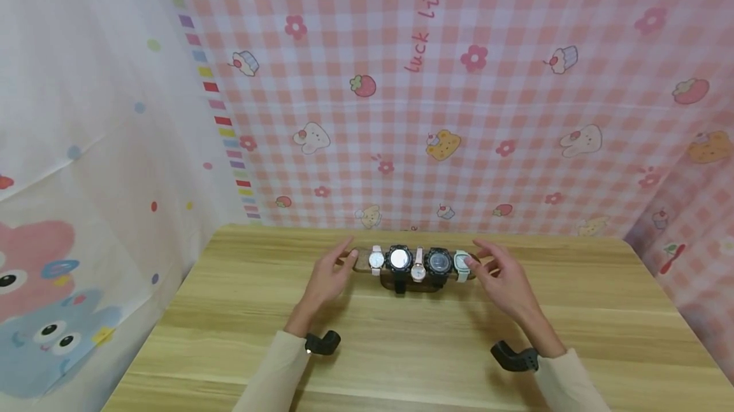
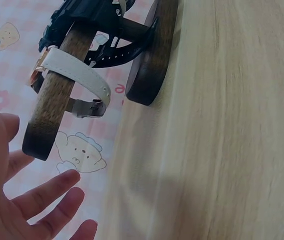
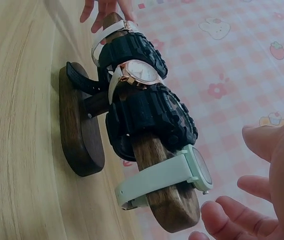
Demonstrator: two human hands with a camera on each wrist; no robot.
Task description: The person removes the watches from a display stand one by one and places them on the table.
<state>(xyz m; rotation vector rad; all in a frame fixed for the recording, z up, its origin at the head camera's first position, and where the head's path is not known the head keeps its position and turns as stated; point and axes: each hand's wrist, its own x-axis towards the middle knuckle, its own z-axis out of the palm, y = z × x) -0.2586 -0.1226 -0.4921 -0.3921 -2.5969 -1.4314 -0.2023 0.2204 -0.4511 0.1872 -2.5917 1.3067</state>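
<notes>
A dark wooden stand (image 2: 152,65) carries several watches side by side on its bar (image 3: 174,209). In the head view, a white-strapped watch (image 1: 376,260) is leftmost, then a black one (image 1: 399,259), a small pink-strapped one (image 1: 418,270), another black one (image 1: 439,262) and a mint-green one (image 1: 461,263) rightmost. My left hand (image 1: 331,277), fingers spread, is at the bar's left end; the left wrist view shows the fingers (image 2: 57,192) just off it. My right hand (image 1: 507,281) is beside the right end, fingers loosely bent, near the mint-green watch (image 3: 159,177), gripping nothing.
The stand is on a wooden table (image 1: 401,355) near its back edge. Behind it hangs a pink checked cloth (image 1: 413,113) with printed figures, and a white printed cloth (image 1: 103,144) hangs at the left. Each wrist wears a black strap mount (image 1: 323,342).
</notes>
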